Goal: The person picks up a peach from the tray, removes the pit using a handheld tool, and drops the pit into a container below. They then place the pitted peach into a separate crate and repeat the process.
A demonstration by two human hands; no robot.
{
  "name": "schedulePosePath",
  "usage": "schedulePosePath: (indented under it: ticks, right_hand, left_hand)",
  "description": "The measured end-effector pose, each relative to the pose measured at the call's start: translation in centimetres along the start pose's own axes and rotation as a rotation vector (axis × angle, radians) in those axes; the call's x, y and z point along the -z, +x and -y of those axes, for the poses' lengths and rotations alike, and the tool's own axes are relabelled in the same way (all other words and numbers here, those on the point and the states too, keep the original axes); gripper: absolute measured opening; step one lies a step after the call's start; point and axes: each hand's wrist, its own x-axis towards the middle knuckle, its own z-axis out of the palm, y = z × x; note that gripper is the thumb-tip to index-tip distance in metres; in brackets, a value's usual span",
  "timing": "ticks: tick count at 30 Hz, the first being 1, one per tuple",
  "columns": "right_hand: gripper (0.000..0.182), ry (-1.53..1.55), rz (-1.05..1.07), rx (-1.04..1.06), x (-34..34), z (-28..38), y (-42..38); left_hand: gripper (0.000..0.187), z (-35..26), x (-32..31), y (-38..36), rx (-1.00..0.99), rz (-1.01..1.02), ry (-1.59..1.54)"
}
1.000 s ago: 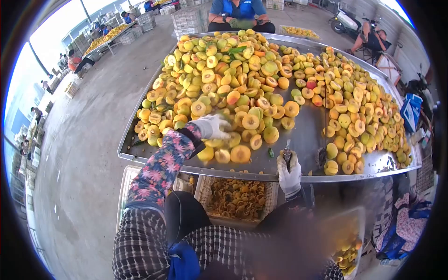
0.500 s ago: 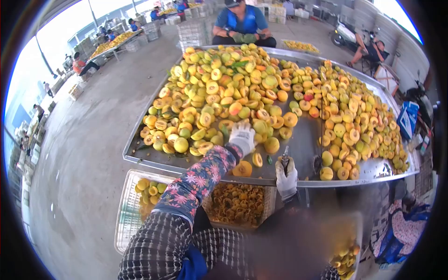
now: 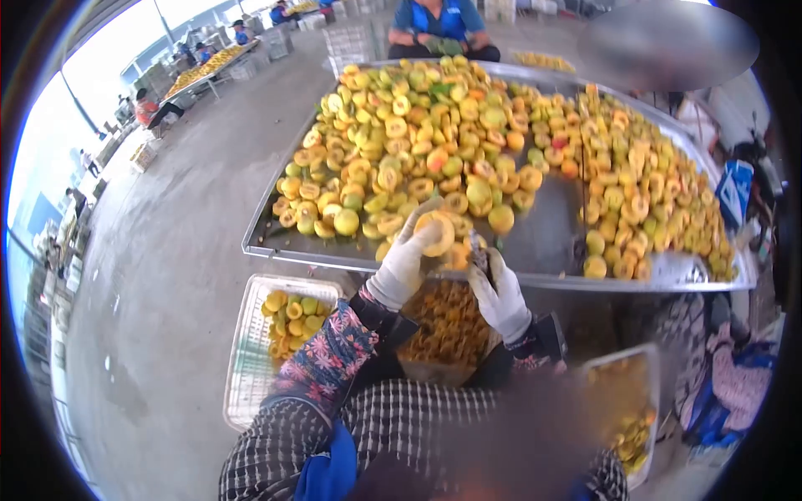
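Note:
My left hand (image 3: 399, 271), in a white glove, holds a halved yellow peach (image 3: 435, 233) over the near edge of the metal table (image 3: 547, 238). The cut face shows. Close by on the right, my gloved right hand (image 3: 501, 299) is closed around a small metal hand tool (image 3: 478, 250) with its tip pointing up; its exact kind is hard to make out. Just beyond my hands rises a big heap of halved yellow peaches (image 3: 409, 142). A second heap of peach halves (image 3: 643, 184) lies on the table's right side.
Left of my lap stands a white crate (image 3: 251, 359) partly filled with peaches. Brown scraps (image 3: 447, 321) fill a container below the table edge. At the right is another crate (image 3: 650, 367). A person in a blue vest (image 3: 447, 25) sits across the table.
My left hand has come back from the heap towards me and now holds a halved peach. My right hand, with the tool, has moved nearer to it. The view has shifted slightly.

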Motion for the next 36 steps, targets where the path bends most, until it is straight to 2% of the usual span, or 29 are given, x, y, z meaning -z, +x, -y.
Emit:
schedulePosePath:
  ticks: [1, 3, 4, 5, 10, 14, 17, 20, 22, 24, 25, 26, 27, 28, 30, 33, 35, 36]
  right_hand:
    - [0.033, -0.193, -0.004, 0.164, 0.3, 2.0, 0.7]
    - [0.030, 0.212, 0.141, -0.274, 0.1, 4.6, 1.6]
    - [0.029, 0.136, 0.162, -0.283, -0.2, 5.1, 1.7]
    - [0.029, 0.056, 0.184, -0.287, -0.3, 5.4, 1.7]
    - [0.028, -0.194, 0.188, -0.306, -1.2, 6.6, 1.7]
    - [0.028, 0.006, 0.169, -0.316, -2.1, 6.4, 1.0]
    - [0.030, -0.007, 0.283, -0.319, -1.3, 6.4, 0.7]
    - [0.031, 0.049, 0.358, -0.298, -0.5, 5.7, 0.5]
    - [0.031, 0.068, 0.409, -0.327, -0.6, 4.9, -0.2]
    - [0.031, -0.026, 0.443, -0.440, -1.1, 4.2, -0.5]
    - [0.026, 0.067, 0.337, -0.412, -1.2, 4.1, -0.6]
    - [0.021, 0.164, 0.232, -0.366, -1.6, 4.3, -0.6]
    - [0.021, 0.248, 0.297, -0.488, -1.4, 4.9, -0.3]
    - [0.021, 0.349, 0.361, -0.605, -1.4, 5.6, 0.1]
    - [0.031, 0.382, 0.281, -0.403, -2.7, 4.5, -1.2]
    - [0.031, 0.274, 0.535, -0.422, -0.3, 4.6, -1.2]
    - [0.029, 0.233, 0.654, -0.459, -0.2, 4.8, -1.3]
    - [0.029, 0.296, 0.575, -0.473, -0.4, 4.6, -1.8]
  left_hand:
    - [0.042, 0.8, 0.3, -0.1, -0.093, -0.003, 0.071]
    - [0.046, 0.8, -0.2, -1.3, -0.103, -0.064, 0.072]
    - [0.049, 0.8, -0.4, -1.8, -0.118, -0.093, 0.069]
    - [0.056, 1.5, 0.0, -1.7, -0.228, -0.076, 0.156]
    - [0.059, 2.3, 0.3, -1.5, -0.324, -0.127, 0.335]
    - [0.057, 3.3, 0.6, -1.4, -0.360, -0.198, 0.330]
    - [0.055, 2.2, 0.9, -2.1, -0.341, -0.071, 0.496]
    - [0.054, 2.1, 2.6, -1.5, -0.093, 0.001, 0.459]
    - [0.054, 2.9, 5.6, -0.7, -0.211, 0.095, 0.831]
    - [0.054, 3.2, 3.0, -1.4, -0.159, -0.030, 0.380]
    - [0.049, 2.7, 0.5, -2.0, -0.171, -0.094, 0.233]
    - [0.044, 3.2, -0.3, -2.2, -0.254, -0.124, 0.174]
    - [0.040, 3.9, 0.2, -2.1, -0.496, -0.139, 0.481]
    - [0.040, 3.9, 0.0, -2.5, -0.587, -0.153, 0.587]
    - [0.043, 4.1, 0.6, -2.2, -0.377, -0.302, 0.318]
    - [0.050, 2.1, -0.1, -3.3, -0.119, -0.042, 0.420]
    - [0.052, 1.9, 0.4, -3.0, 0.058, -0.059, 0.466]
    - [0.053, 1.7, 0.6, -2.5, 0.143, -0.067, 0.489]
